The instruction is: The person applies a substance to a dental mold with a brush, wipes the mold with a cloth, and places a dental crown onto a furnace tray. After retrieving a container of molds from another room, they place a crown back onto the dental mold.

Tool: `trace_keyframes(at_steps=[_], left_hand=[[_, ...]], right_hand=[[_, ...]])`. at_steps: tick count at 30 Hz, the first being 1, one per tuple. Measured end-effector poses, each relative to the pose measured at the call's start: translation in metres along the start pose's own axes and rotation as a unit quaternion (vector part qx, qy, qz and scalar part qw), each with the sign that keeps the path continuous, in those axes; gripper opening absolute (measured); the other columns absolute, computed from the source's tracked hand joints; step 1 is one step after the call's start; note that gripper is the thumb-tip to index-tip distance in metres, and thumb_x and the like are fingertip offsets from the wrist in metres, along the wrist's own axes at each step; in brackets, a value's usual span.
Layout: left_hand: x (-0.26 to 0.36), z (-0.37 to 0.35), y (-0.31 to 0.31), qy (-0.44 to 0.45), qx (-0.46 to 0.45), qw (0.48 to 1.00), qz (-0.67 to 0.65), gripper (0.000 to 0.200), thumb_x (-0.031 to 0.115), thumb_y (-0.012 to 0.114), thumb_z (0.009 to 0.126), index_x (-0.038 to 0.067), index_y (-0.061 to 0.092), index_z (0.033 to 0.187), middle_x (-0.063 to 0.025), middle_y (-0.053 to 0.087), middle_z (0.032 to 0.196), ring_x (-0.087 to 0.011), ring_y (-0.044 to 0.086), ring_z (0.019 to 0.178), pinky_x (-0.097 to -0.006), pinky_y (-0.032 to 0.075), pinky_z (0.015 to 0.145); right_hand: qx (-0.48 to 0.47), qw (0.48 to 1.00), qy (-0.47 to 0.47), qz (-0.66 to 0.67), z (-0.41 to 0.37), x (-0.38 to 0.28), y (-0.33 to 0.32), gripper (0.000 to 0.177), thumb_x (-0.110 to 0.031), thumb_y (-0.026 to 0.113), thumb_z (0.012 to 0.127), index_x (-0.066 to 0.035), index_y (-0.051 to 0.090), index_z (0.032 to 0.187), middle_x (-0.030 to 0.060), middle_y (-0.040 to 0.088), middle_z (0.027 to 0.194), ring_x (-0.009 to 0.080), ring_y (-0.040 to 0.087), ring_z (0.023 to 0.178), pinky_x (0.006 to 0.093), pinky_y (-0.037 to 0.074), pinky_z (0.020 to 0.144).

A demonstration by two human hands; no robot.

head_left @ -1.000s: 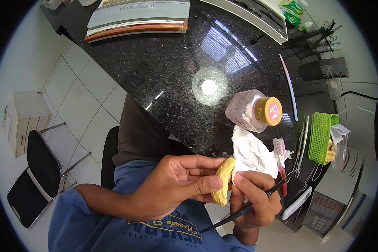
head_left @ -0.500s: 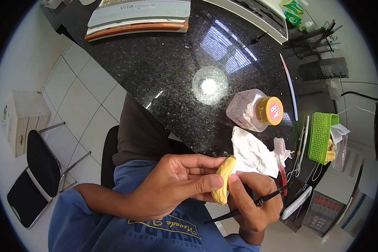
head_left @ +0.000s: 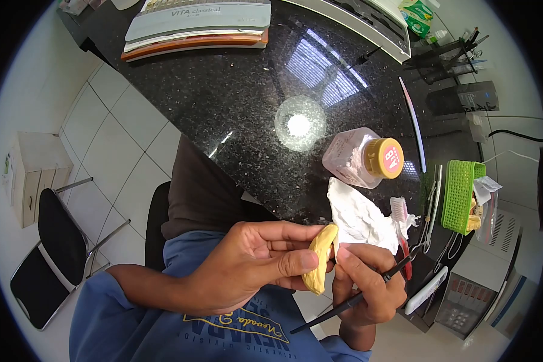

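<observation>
A pale yellow dental cast [head_left: 320,265], narrow and lumpy along its outer side, is pinched between the thumb and fingers of my left hand [head_left: 250,259]. My right hand [head_left: 373,289] is closed around a slim black-handled tool [head_left: 332,314], which slants across the fingers with its lower end toward my shirt. The thumb and forefinger of that hand meet right at the cast's right side, and what lies between them is hidden. Just beyond the fingers lies a crumpled white tissue [head_left: 362,220].
Past the tissue, a clear jar [head_left: 347,160] with a gold lid holds pinkish powder on the black countertop [head_left: 223,96]. A toothbrush [head_left: 399,211], metal instruments [head_left: 433,205] and a green basket [head_left: 458,196] lie rightward. Books [head_left: 199,39] are stacked at far left.
The black tool has turned within my right hand, and my right thumb and forefinger have shifted slightly along the cast's right side. My left hand keeps its grip on the cast.
</observation>
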State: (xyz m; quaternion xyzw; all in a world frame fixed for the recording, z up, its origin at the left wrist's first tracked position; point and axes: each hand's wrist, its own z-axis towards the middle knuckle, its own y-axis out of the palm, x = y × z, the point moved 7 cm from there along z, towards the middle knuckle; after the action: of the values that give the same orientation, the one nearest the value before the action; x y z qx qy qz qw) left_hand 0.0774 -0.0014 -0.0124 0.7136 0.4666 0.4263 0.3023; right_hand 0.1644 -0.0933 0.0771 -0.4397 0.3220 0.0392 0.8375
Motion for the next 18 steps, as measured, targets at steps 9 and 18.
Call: trace_keyframes(at_steps=[9, 18], left_hand=[[0.002, 0.000, 0.003, 0.013, -0.017, 1.000, -0.002, 0.044, 0.014, 0.061, 0.092, -0.006, 0.048, 0.129, -0.0155, 0.064, 0.108, -0.0164, 0.065, 0.094, -0.0278, 0.058, 0.080], [0.000, 0.000, 0.001, 0.019, -0.016, 1.000, -0.001, 0.044, 0.013, 0.062, 0.091, -0.006, 0.048, 0.129, -0.0152, 0.064, 0.108, -0.0159, 0.065, 0.094, -0.0269, 0.058, 0.078]], right_hand=[[-0.041, 0.997, -0.050, -0.039, -0.001, -0.004, 0.002, 0.042, -0.002, 0.076, 0.057, -0.005, 0.072, 0.098, 0.0110, 0.067, 0.085, 0.0208, 0.065, 0.071, 0.0269, 0.053, 0.059], [-0.036, 0.998, -0.047, -0.029, -0.002, -0.003, 0.003, 0.042, -0.001, 0.076, 0.057, -0.005, 0.072, 0.098, 0.0112, 0.067, 0.088, 0.0208, 0.065, 0.071, 0.0268, 0.053, 0.059]])
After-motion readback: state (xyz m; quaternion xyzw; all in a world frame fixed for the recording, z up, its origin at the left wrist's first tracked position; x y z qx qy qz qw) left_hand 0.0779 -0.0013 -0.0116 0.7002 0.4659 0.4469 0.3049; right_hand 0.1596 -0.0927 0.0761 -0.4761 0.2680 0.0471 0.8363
